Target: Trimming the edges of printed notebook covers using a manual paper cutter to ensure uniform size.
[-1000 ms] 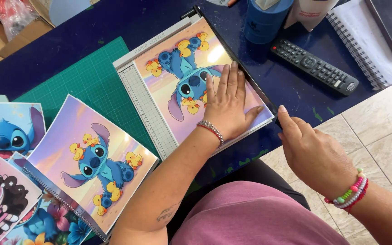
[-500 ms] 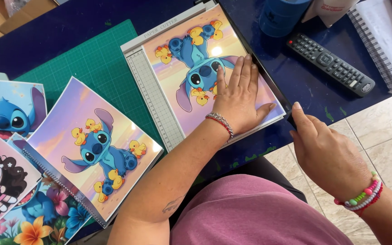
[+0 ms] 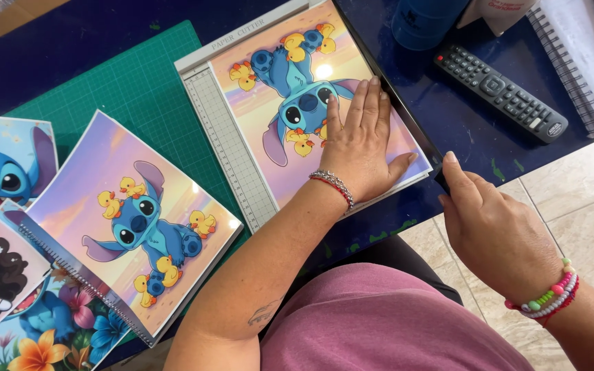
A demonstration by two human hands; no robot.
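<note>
- Left hand (image 3: pixel 359 148) is pressed flat, fingers spread and straight, on a glossy cartoon print of a blue creature with yellow ducklings (image 3: pixel 297 103), just right of the frame's centre. It grips nothing, it just pins the sheet down.
- That print lies on a white paper cutter with a ruled grid strip down its left side (image 3: pixel 225 130), set at a slant in the upper middle of the frame.
- Right hand (image 3: pixel 493 230) sits at the lower right, fingers curled round the dark handle end of the cutter's blade arm (image 3: pixel 441 180), thumb lying along the top. The black arm runs up along the print's right edge.
- Both wrists have bracelets: a silver and red one on the left, bright beaded ones on the right.
- Under the cutter is a green gridded cutting mat (image 3: pixel 132 89) on a dark blue glossy tabletop (image 3: pixel 448 110).
- A second print of the same picture (image 3: pixel 139 220) lies in the lower left, tilted, overlapping other cartoon sheets at the left edge.
- A black remote control (image 3: pixel 500 93) lies at the upper right, well clear of both hands, with a blue cylindrical container (image 3: pixel 427 20) above it at the top edge.
- A spiral-bound notebook (image 3: pixel 575 62) is in the far upper right corner.
</note>
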